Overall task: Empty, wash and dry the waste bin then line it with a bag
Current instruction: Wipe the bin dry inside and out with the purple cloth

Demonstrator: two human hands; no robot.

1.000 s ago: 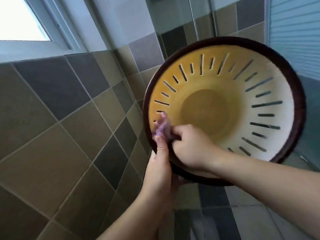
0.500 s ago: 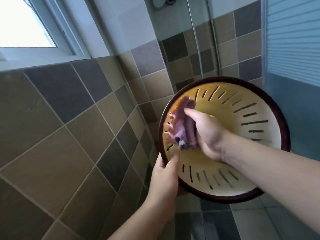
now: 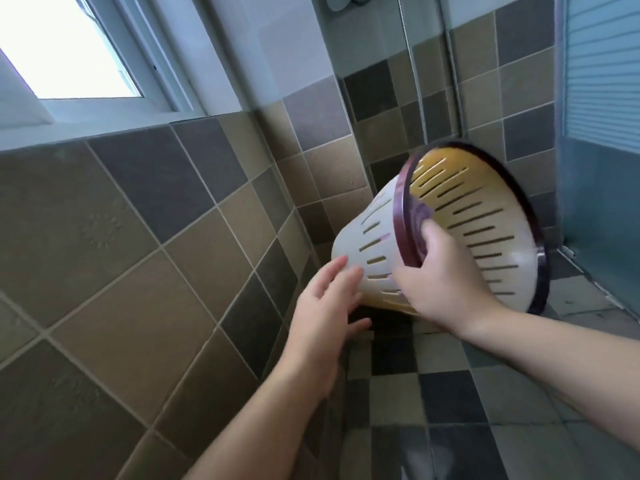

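The waste bin (image 3: pixel 485 209) is a white slotted plastic basket with a dark purple rim and a yellowish inside. It hangs in the air, tipped on its side with its mouth facing right. My right hand (image 3: pixel 440 282) grips the near rim, thumb inside, and presses a purple cloth (image 3: pixel 420 212) against the rim. My left hand (image 3: pixel 325 306) is open with fingers spread. Its fingertips rest on the bin's outer wall near the base.
A brown and grey tiled wall (image 3: pixel 138 237) runs close along the left, with a window (image 3: pixel 65 53) above it. A shower hose (image 3: pixel 412 81) hangs on the far wall. A blue door (image 3: pixel 602 133) stands at the right. Checked floor tiles (image 3: pixel 433 410) lie below.
The bin turned from mouth towards me to lying sideways and moved right. My right hand came out from wiping inside and took the rim. My left hand let go of the rim.
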